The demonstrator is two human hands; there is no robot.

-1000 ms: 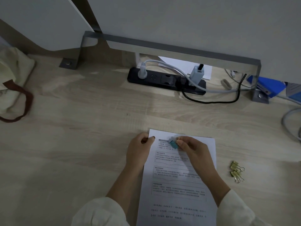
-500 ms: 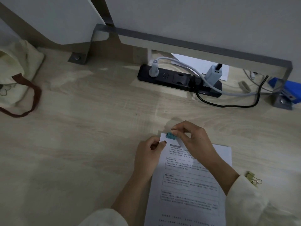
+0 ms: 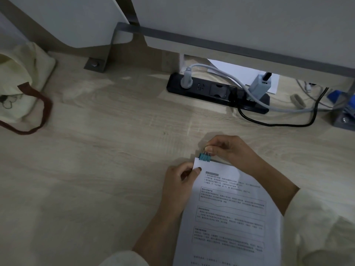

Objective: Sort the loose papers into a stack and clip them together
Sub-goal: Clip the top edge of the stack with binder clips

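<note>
Papers (image 3: 230,214) lie as one squared stack on the pale wood-grain bench (image 3: 96,169), printed side up, the stack running from the person's lap toward the power strip (image 3: 217,92). The left hand (image 3: 180,181) pins the top left corner, thumb on the sheet and fingers curled at the edge, apparently so the thin, floppy sheets cannot slide while the clip goes on. A small teal binder clip (image 3: 204,158) sits at the top edge near that corner, its body straddling the paper edge. The right hand (image 3: 228,150) has its grip closed on the clip's thin wire handles, thumb and forefinger pinched together; whether the clip's mouth is held sprung apart or already biting cannot be told. Pinching at the handle tips gives leverage against the stiff spring. A soft cloth bag (image 3: 21,81) slumps far left.
</note>
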